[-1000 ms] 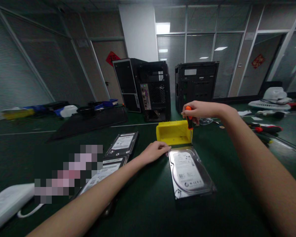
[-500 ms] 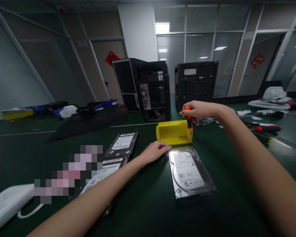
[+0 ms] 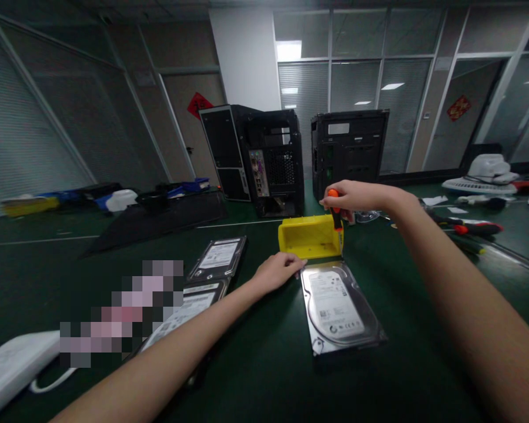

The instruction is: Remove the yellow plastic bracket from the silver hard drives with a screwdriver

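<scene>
A silver hard drive (image 3: pixel 338 306) lies label up on the green table in front of me. My left hand (image 3: pixel 277 271) rests at its far left corner, fingers curled and pressing the edge. My right hand (image 3: pixel 351 197) is closed round an orange-handled screwdriver (image 3: pixel 335 214), held upright with its tip down at the drive's far right corner. A yellow plastic bin (image 3: pixel 309 237) stands just behind the drive, touching the screwdriver's shaft area.
Two more hard drives (image 3: pixel 218 258) lie to the left, one partly under my left forearm. Two open black computer cases (image 3: pixel 264 158) stand at the back. Screwdrivers (image 3: pixel 471 228) lie at right, a white device (image 3: pixel 13 364) at near left, a black panel (image 3: pixel 158 217) beyond.
My right hand with the screwdriver has lifted slightly and turned a little. The left hand and the drive have stayed put.
</scene>
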### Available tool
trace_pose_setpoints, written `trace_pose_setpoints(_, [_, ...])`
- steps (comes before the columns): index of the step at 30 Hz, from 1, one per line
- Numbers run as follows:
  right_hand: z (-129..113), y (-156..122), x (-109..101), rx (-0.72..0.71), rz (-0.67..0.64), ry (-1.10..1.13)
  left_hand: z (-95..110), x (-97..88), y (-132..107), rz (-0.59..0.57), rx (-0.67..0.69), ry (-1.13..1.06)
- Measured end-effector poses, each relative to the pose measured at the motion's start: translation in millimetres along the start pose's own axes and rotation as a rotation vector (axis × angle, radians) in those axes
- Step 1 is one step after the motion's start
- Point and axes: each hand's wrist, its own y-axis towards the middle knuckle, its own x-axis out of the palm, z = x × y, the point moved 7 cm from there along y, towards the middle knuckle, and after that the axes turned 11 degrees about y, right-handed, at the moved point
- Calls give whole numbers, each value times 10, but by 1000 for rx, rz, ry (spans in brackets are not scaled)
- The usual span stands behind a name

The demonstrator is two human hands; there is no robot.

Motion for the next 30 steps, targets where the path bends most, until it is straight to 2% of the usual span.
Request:
trace_pose_setpoints(14, [-40,-57,-40,-14,-24,-97,54,-50,-36,-4,-16,33])
trace_pose_setpoints(23, [56,-101,-123,21,-56,-22,46,-52,-44,-15,-4,1])
trace_pose_setpoints(30, [4,-103,-59,24,-94,40,43,-46,-45,8,-58,44])
